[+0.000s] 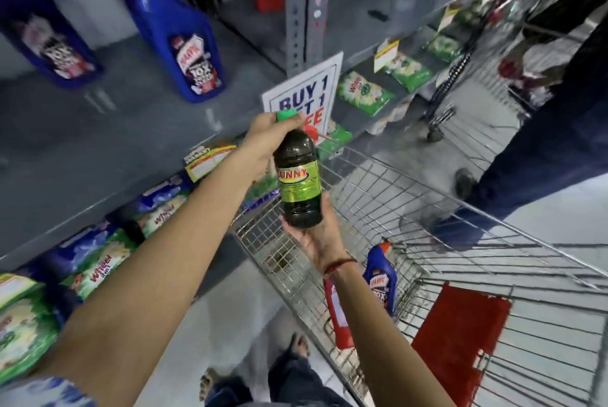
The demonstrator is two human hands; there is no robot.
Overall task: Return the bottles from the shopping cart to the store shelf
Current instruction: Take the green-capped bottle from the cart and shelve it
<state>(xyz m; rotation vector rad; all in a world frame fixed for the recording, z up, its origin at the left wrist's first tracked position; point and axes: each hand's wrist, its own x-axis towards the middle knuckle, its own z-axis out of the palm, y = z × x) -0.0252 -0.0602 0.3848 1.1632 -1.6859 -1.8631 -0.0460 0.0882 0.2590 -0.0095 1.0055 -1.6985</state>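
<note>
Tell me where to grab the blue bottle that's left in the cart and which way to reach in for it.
Grip the blue bottle around its upper body, just below the orange cap, reaching down from above through the open top of the cart. It stands roughly upright against the wire wall with its cap pointing up, so the top is the freest part; a red bottle crowds its lower side.

Bare forearms; red thread bracelet (339, 264) on right wrist; dark trousers (289, 383); sandals (297, 342).

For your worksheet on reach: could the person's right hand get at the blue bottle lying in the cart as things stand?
Probably not yet: the right hand cups the base of the dark bottle, so it is occupied. Otherwise the blue bottle lies uncovered in the open-topped cart, just below that wrist.
</note>
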